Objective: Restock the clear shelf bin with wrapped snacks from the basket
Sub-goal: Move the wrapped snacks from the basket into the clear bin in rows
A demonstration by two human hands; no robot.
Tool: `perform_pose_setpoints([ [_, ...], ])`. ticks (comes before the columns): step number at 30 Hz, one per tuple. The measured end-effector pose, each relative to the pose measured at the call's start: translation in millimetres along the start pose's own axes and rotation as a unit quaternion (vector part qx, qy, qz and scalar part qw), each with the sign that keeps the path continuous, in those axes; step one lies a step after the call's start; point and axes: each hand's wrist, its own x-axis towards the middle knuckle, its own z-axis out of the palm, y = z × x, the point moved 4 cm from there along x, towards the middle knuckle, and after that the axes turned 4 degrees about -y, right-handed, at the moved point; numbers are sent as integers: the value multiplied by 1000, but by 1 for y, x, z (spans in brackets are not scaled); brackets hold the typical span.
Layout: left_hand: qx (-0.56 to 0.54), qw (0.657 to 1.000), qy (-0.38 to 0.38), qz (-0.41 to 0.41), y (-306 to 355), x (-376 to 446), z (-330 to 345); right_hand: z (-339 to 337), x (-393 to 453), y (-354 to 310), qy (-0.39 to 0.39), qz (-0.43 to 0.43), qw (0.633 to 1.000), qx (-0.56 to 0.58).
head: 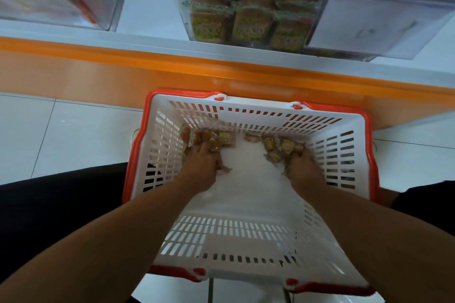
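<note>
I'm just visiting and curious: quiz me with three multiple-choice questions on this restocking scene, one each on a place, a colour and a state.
1. Where are both hands?
A. in the basket
B. in the shelf bin
C. on the floor

2. What colour is the basket's rim?
A. blue
B. red-orange
C. green

3. How full is the clear shelf bin?
A. empty
B. holding one snack
C. stacked with snacks

Answers:
1 A, the left hand and right hand reach among wrapped snacks in the basket.
2 B, the rim shows it.
3 C, packets fill the clear shelf bin.

I can't read any text: the yellow print on the small wrapped snacks [250, 28] and the white paper label card [369, 24] is blurred.
</note>
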Motion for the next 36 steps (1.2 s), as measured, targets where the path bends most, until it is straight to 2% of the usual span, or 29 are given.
perform_pose_setpoints([
  [5, -5, 999, -21, -30, -11, 11, 8, -2, 3, 1, 6, -9, 1000, -15],
  [8, -12, 998, -34, -47, -12, 16, 12, -4, 4, -1, 20, 8, 999, 30],
  [11, -77, 993, -27, -87, -11, 21, 12, -14, 16, 0, -7, 37, 997, 62],
  [14, -147, 980, -1, -132, -13, 23, 14, -18, 28, 2, -41, 39, 998, 29],
  [17, -181, 971, 9, -154, -12, 24, 19, -15, 25, 1, -32, 24, 999, -2],
  [20, -185, 971, 10, -154, -10, 25, 22, -10, 19, -4, -5, 0, 1000, -23],
  [25, -188, 973, 5, -132, -3, 23, 35, 5, 2, -16, 7, -72, 997, 36],
  [28, -234, 967, -6, -104, 5, 22, 43, 21, -9, -24, -23, -112, 990, 78],
  [31, -256, 964, -49, -59, 17, 20, 48, 34, -15, -39, -73, -170, 973, 140],
  [33, -322, 940, -98, -62, 23, 19, 45, 31, -18, -49, -140, -189, 941, 242],
  [36, -471, 858, -174, -107, 27, 15, 23, 1, -21, -60, -207, -184, 907, 317],
])
